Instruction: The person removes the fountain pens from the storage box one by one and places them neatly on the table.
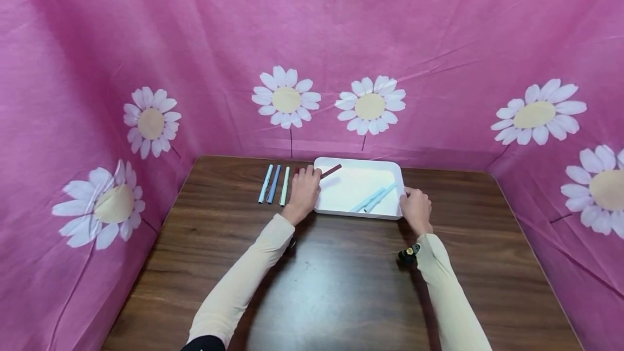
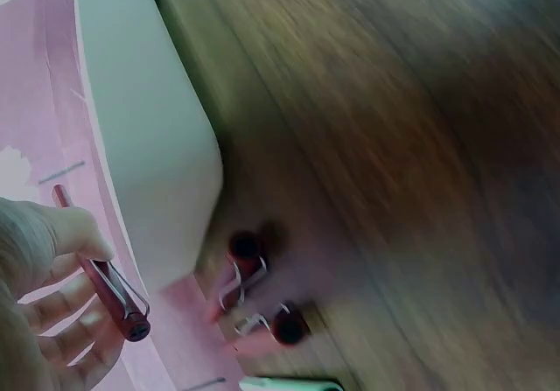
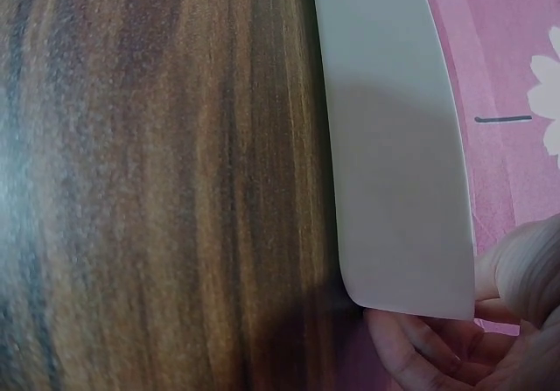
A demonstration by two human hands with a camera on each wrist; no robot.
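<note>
My left hand [image 1: 304, 191] pinches a dark red pen [image 2: 112, 299] with a metal clip between thumb and fingers. The pen's far end reaches over the left side of a white tray [image 1: 348, 188]. At the tray's right end, my right hand [image 1: 416, 210] grips the wall, its fingers [image 3: 411, 356] curled against the outside. Inside the tray lie two light blue pens [image 1: 381, 197], slanting side by side. Below the left hand, two more red pens [image 2: 287, 324] lie on the table, mostly hidden from the head view.
Left of the left hand, a light blue pen [image 1: 265, 184], a darker blue pen [image 1: 274, 184] and a pale green pen [image 1: 285, 186] lie in a row on the brown wooden table [image 1: 312, 297]. A pink cloth [image 1: 322, 26] printed with daisies surrounds the back and sides.
</note>
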